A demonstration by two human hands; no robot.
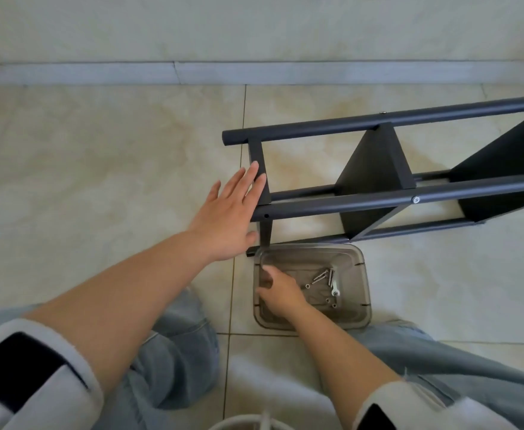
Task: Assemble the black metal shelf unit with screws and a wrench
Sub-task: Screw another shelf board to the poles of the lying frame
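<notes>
While the flat left hand [226, 218] steadies the rigid, heavy-looking shelf frame [378, 169] by its end crossbar, the right hand [280, 293], loosely curled and empty, reaches for small, slippery screws [322, 276] in a plastic tray [364, 302].

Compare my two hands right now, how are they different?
The left hand is stretched flat with straight fingers against the end panel of the black shelf; the right hand has bent fingers reaching down inside the clear plastic box. The left hand sits farther from you, the right hand closer. Neither plainly holds anything; whether the right has a screw cannot be told.
</notes>
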